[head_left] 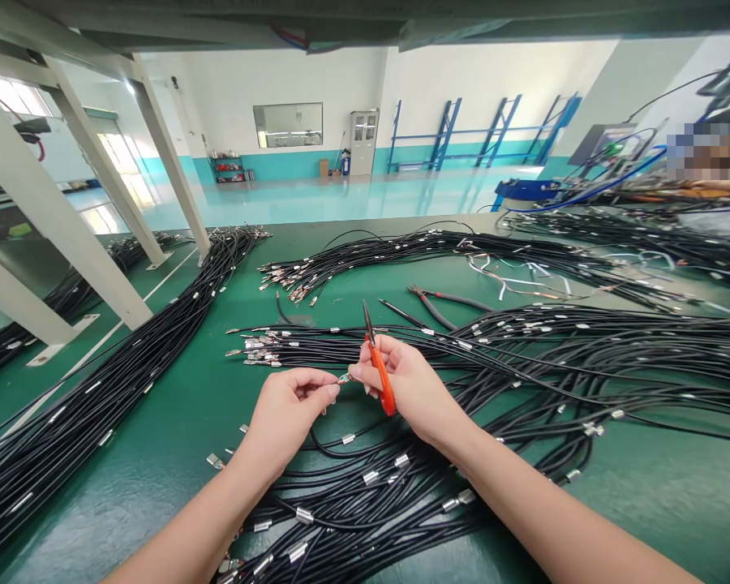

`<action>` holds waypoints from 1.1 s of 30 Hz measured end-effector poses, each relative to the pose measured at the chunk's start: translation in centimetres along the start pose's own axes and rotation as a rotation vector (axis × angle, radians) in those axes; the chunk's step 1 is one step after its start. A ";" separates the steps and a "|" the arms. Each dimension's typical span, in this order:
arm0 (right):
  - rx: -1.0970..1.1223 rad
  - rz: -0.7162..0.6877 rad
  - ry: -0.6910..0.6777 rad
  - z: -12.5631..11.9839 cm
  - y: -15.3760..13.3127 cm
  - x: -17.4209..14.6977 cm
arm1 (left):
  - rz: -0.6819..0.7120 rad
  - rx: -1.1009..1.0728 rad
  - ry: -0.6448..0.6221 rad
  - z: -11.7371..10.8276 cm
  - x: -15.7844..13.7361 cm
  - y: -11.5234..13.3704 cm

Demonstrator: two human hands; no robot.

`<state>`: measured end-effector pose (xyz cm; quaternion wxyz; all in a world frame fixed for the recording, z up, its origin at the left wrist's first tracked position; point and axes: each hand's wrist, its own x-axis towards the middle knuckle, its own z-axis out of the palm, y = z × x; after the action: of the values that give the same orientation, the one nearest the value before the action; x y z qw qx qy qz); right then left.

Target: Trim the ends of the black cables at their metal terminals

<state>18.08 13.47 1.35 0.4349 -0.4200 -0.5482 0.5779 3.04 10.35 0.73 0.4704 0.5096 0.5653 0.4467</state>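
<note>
My left hand (293,405) pinches a black cable close to its end. The small metal connector (344,379) on that end sits between my two hands, touched by the thumb and fingertips of my right hand (401,381). Tucked in the same right hand are scissors (378,357) with orange handles, dark blades pointing up and away. Below and around my hands spread black cables (353,478) with silvery sleeves and white labels. Just beyond lies a row of cable ends with metal connectors (264,349).
Grey-handled cutting pliers (431,302) and a dark pen-like tool (400,311) lie behind my right hand. A long cable bundle (152,349) runs along the left, beside white metal posts (173,162). Another bundle (401,247) crosses the far green table (316,229). A person sits at far right.
</note>
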 end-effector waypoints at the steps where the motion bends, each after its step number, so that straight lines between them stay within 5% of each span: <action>1: 0.003 0.003 0.003 0.0 -0.1 0.0 | 0.000 -0.001 0.001 0.0 0.0 0.0; 33: 0.191 0.117 0.000 0.0 0.1 0.1 | 0.015 0.005 0.011 -0.1 -0.1 0.1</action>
<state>18.02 13.55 1.29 0.4384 -0.4079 -0.4653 0.6518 3.00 10.23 0.79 0.4625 0.5124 0.5651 0.4518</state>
